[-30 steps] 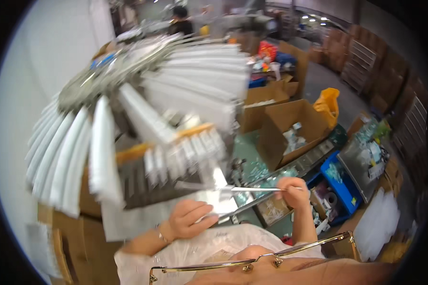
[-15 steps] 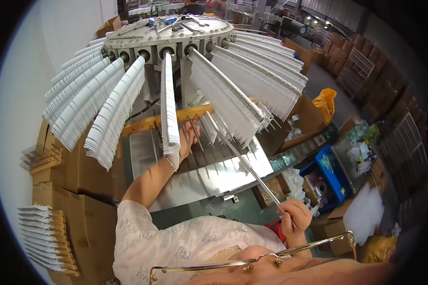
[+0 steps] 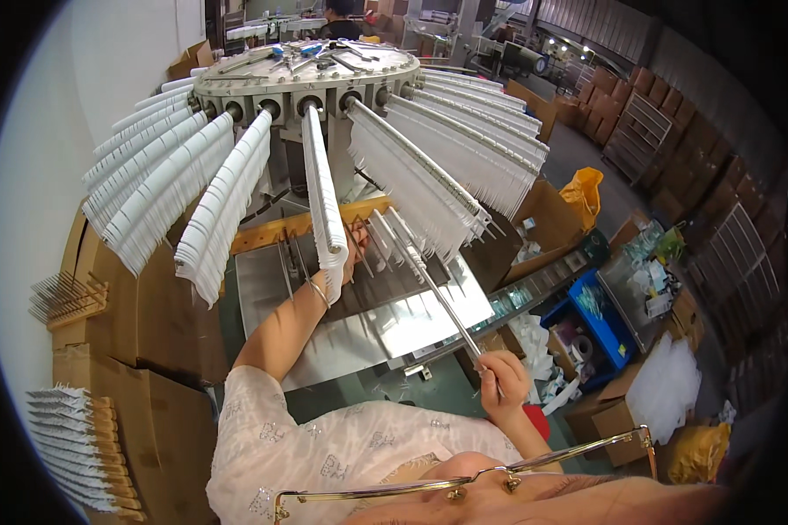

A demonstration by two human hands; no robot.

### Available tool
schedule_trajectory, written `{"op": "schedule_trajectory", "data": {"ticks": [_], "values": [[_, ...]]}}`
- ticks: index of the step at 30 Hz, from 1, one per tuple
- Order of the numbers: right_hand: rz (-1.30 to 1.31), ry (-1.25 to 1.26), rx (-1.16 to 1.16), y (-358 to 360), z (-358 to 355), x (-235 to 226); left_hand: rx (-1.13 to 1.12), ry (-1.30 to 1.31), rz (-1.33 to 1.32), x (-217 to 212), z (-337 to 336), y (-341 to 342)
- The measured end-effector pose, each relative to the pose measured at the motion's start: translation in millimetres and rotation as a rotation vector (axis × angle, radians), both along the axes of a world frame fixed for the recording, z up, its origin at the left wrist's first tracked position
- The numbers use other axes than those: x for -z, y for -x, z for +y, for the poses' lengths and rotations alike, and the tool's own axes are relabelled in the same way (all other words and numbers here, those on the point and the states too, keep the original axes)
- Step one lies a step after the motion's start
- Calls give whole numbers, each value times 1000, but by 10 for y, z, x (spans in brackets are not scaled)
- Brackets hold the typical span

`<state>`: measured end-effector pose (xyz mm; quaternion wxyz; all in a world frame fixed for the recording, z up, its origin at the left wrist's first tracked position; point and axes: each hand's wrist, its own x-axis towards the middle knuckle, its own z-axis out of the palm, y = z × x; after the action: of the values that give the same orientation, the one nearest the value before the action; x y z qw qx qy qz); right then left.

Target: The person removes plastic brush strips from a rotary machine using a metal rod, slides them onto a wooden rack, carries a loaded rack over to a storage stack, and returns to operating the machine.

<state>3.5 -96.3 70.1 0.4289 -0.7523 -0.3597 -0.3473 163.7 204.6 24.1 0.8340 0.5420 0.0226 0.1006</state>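
Observation:
A round metal carousel (image 3: 306,74) stands ahead of me, with long rods fanning out from it, each hung with a dense row of white pieces. My left hand (image 3: 353,252) reaches up to the lower end of the middle white row (image 3: 322,192) and grips it, partly hidden behind it. My right hand (image 3: 502,383) is low at the right, closed on the near end of a thin bare metal rod (image 3: 438,293). That rod slants up toward the carousel, over a shiny steel tray (image 3: 385,319).
A wooden bar (image 3: 271,232) crosses behind the tray. Cardboard boxes stand left and right, a blue bin (image 3: 600,328) and a yellow bag (image 3: 584,188) at the right. Wooden racks of white pieces (image 3: 79,451) sit at lower left. Another person (image 3: 340,17) is far behind.
My view has tilted up to the carousel. My left hand rose from the tray to the white row. My right hand dropped lower, still holding the rod.

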Motion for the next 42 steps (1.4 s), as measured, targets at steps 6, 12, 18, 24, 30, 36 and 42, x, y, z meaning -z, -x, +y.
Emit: {"op": "schedule_trajectory", "data": {"ticks": [6,12,18,24,30,36,42], "values": [[-14,-123,-8,126,-106,180,-34,74,44,-19,7,12],[-53,28,-74,215,-198,-269,-111,66,-17,164,104,-138],[-43,168,-34,53,125,-583,-89,6,-76,99,-41,42],[-98,50,-43,-110,157,-223,85,-610,-277,-208,-505,811],[-54,64,29,258,-233,-329,-73,-291,-147,-80,-238,312],[-52,112,55,-24,87,-532,130,-96,-238,-27,-227,-28],[-36,47,38,-130,175,-348,-15,-277,-232,-106,-454,273]]}}
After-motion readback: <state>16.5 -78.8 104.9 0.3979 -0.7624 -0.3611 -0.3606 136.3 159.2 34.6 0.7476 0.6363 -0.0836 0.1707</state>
